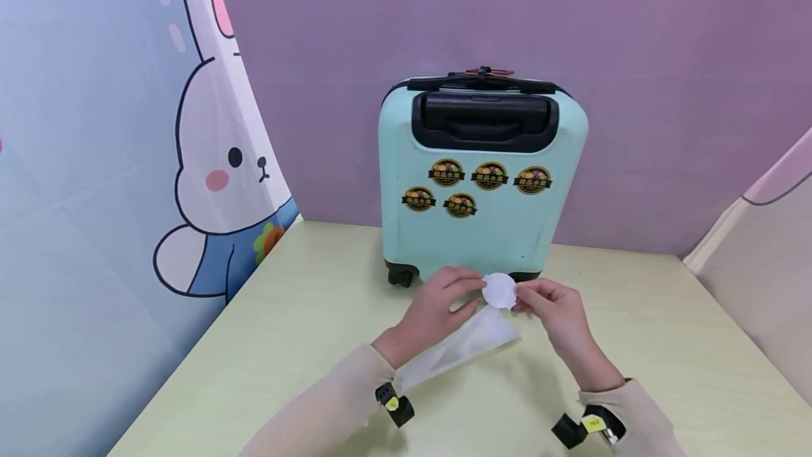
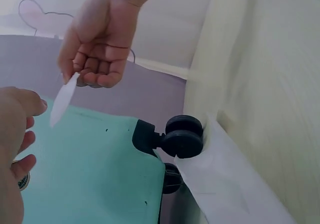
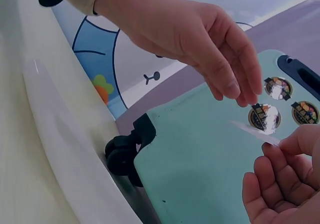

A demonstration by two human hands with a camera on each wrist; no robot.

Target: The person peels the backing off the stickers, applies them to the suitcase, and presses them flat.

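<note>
My right hand pinches a round white sticker, its pale back toward the head camera, between thumb and forefinger at the edge. In the left wrist view the sticker shows almost edge-on. My left hand hovers beside the sticker's other edge, fingers loosely bent and holding nothing. In the right wrist view a small gap parts the left fingertips from it. Behind both hands stands a mint-green suitcase, with several round black-and-gold stickers on its front.
A white paper sheet lies on the pale table below the hands. The suitcase's black wheels rest on the tabletop. A purple backdrop hangs behind, and a blue cloth with a cartoon rabbit hangs at the left.
</note>
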